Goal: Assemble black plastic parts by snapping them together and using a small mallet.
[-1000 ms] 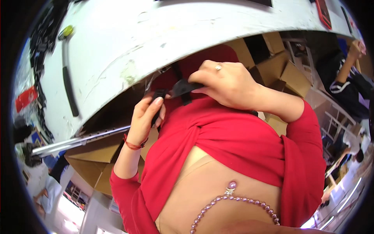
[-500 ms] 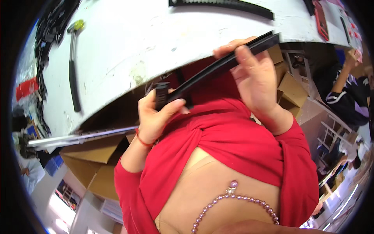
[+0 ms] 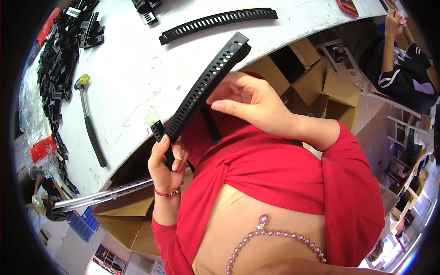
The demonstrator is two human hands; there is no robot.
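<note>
A long black slotted channel (image 3: 206, 87) slants up and away above my lap, its row of slots facing up. My left hand (image 3: 166, 160) is closed round its near end, and a small black slotted piece (image 3: 157, 130) sticks out beside that end, in the same grip. My right hand (image 3: 252, 101) is beside the channel's middle, thumb and fingers apart and curved. Its fingertips come close to the channel's edge; whether they touch is unclear. Another black slotted channel (image 3: 220, 21) lies on the white table (image 3: 123, 59) beyond.
On the table's left are a hammer (image 3: 87, 114) with a yellow head end, a heap of black parts (image 3: 57, 68) and a red packet (image 3: 42, 149). More black parts (image 3: 145, 10) lie at the far side. Cardboard boxes (image 3: 341, 91) stand below right. Another person's arm (image 3: 389, 46) shows at far right.
The channel has turned steeper, showing its slotted face. My right hand has let go of its far end and moved left, down along it. My view has shifted, showing more table.
</note>
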